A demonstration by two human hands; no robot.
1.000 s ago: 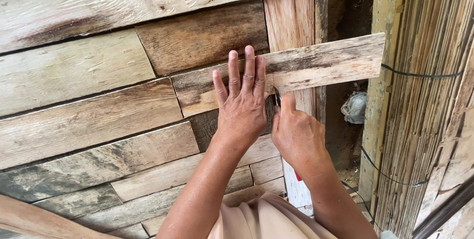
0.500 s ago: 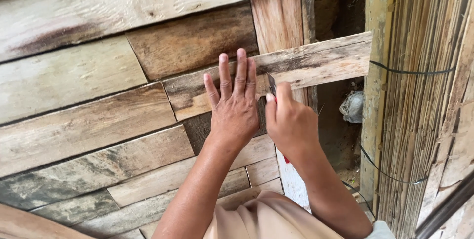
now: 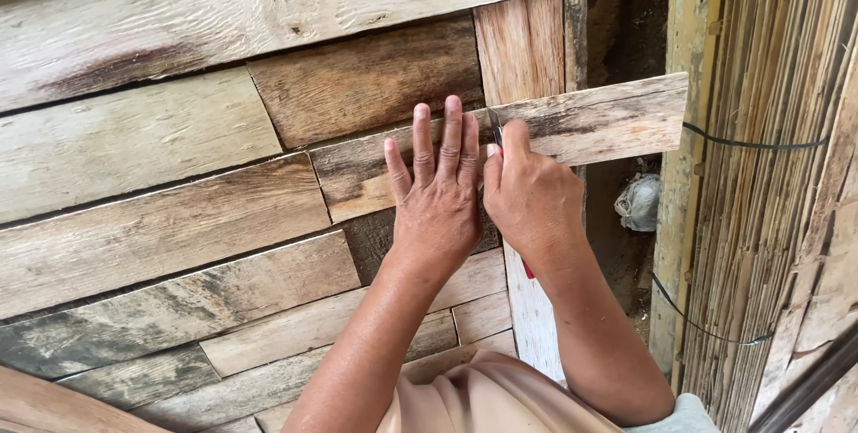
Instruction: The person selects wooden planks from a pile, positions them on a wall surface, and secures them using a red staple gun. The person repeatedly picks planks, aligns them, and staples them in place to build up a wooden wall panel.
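— From the head camera, where does the loose plank (image 3: 590, 125) lie against the two hands?

— It runs nearly level, tilting a little upward toward its right end. Its long axis passes straight under both hands. The left hand (image 3: 435, 196) lies flat on it, fingers spread and pointing up, palm pressing the plank against the wall of planks (image 3: 179, 183) behind. So that grip is apart, clamped on nothing, only pressing.

— And the right hand (image 3: 534, 201)?

— Just to the right of the left one, touching or almost touching it. Its grip is closed around a pencil (image 3: 494, 125), dark tip up, with a red bit of the shaft showing below the wrist. The tip meets the plank just beside the left index finger, close to its upper edge.

— Which way does the free part of the plank lie from the pencil grip?

— To the right of it. That end overhangs past the upright board (image 3: 523, 49) and reaches across the dark gap to the pale post (image 3: 684, 174). Left of the grip, the plank's other end sits under and beyond the left hand, on the wall.

— Which hand is nearer the overhanging end?

— The right. The left holds the plank at the wall side.

— Anything past the post?

— A screen of thin reeds (image 3: 769, 174), bound with a dark wire, and a crumpled pale bag (image 3: 637, 202) low in the gap, well below the plank.
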